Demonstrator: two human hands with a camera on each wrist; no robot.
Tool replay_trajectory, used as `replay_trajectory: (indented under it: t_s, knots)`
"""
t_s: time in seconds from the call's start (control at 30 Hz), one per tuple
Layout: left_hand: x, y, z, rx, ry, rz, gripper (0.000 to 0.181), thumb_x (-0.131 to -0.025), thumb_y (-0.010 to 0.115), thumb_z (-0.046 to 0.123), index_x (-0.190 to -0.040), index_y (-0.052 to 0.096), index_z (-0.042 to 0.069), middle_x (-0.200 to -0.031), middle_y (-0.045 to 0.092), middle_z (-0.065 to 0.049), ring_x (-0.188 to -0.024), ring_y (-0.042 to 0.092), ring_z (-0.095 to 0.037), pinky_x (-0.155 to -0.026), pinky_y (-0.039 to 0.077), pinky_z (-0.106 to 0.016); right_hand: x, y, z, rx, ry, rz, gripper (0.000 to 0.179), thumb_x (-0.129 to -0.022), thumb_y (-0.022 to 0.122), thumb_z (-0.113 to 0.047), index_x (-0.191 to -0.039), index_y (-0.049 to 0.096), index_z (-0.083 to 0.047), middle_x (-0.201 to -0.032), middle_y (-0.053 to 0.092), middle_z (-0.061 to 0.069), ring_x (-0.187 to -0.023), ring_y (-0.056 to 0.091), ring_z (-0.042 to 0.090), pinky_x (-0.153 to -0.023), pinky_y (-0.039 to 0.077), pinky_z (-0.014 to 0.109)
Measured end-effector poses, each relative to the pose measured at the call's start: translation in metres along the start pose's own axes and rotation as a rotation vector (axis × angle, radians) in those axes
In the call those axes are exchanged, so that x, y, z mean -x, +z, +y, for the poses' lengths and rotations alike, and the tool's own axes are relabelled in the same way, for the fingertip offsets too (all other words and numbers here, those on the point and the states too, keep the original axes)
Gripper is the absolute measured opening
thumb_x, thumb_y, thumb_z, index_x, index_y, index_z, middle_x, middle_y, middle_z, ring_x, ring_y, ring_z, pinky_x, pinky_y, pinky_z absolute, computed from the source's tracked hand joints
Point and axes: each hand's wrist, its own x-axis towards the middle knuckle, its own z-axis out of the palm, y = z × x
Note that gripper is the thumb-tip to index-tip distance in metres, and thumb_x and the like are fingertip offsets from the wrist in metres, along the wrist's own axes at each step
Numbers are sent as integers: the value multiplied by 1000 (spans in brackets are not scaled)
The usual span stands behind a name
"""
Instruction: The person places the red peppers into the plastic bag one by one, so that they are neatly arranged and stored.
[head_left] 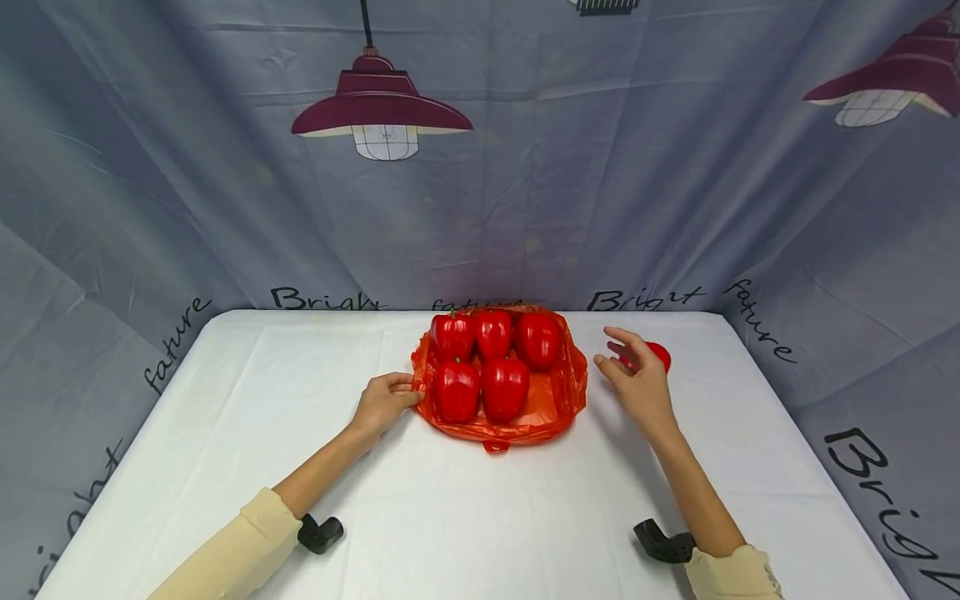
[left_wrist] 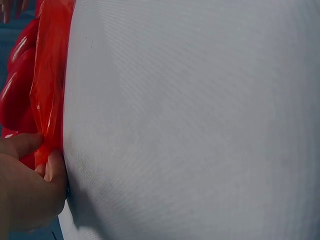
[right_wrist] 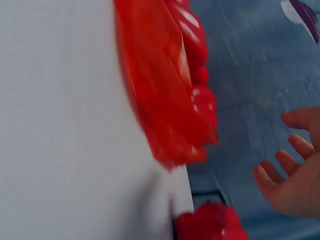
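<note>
Several glossy red bell peppers (head_left: pixel 457 390) sit inside an opened orange-red plastic bag (head_left: pixel 546 408) at the far middle of the table. My left hand (head_left: pixel 382 407) pinches the bag's left edge between thumb and fingers, as the left wrist view shows up close. To the right of the bag, my right hand (head_left: pixel 639 383) hovers with spread, slightly bent fingers and holds nothing. Behind that hand a single red pepper (head_left: pixel 661 355) lies on the table, partly hidden by it. In the right wrist view this pepper (right_wrist: pixel 212 222) is at the bottom, apart from the hand.
A white cloth covers the table (head_left: pixel 450 517). Grey-blue curtains (head_left: pixel 525 208) printed with lamps and lettering stand along its back and sides. Each wrist carries a black device, one at the left sleeve (head_left: pixel 225 550) and one at the right.
</note>
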Motion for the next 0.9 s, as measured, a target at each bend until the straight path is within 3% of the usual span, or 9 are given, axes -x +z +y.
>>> replay_trajectory:
  t_s: [0.07, 0.2, 0.3, 0.47, 0.63, 0.9]
  knots:
    - [0, 0, 0, 1, 1, -2, 33, -89, 72, 3, -119, 65, -6, -99, 69, -12, -86, 64, -17, -77, 55, -23, -1, -9, 3, 45, 12, 42, 45, -96, 66, -11, -140, 55, -7, -139, 54, 13, -127, 52, 31, -103, 45, 29]
    - [0, 0, 1, 1, 3, -8, 33, -89, 71, 3, -119, 64, -7, -99, 69, -12, -86, 64, -16, -77, 54, -22, 0, -24, 11, 113, 44, 91, 50, -97, 65, -14, -145, 51, -11, -143, 51, 13, -130, 46, 33, -104, 45, 44]
    - [1, 0, 2, 4, 0, -9, 32, -88, 71, 3, -118, 65, -6, -97, 68, -11, -84, 63, -16, -76, 54, -22, -1, -34, 18, 160, 66, 123, 53, -97, 65, -13, -147, 49, -11, -150, 45, 13, -137, 39, 34, -108, 38, 54]
    - [2, 0, 4, -2, -1, -7, 32, -87, 72, 3, -117, 66, -6, -96, 68, -11, -83, 63, -15, -74, 53, -22, -7, -46, 33, 231, 128, 139, 57, -96, 65, -11, -149, 45, -6, -157, 33, 18, -145, 25, 37, -115, 24, 58]
    - [1, 0, 3, -15, -1, -1, 33, -88, 72, 5, -118, 66, -6, -97, 68, -11, -84, 62, -15, -74, 53, -22, -12, -51, 46, 186, 230, 105, 65, -96, 65, -11, -154, 36, -7, -160, 23, 20, -148, 15, 41, -114, 22, 62]
    - [2, -1, 4, -19, -10, -8, 34, -89, 72, 5, -120, 65, -6, -99, 68, -11, -85, 62, -16, -76, 54, -22, -12, -52, 60, 119, 343, 29, 77, -97, 64, -15, -160, 20, -14, -164, 12, 19, -147, 12, 47, -106, 34, 63]
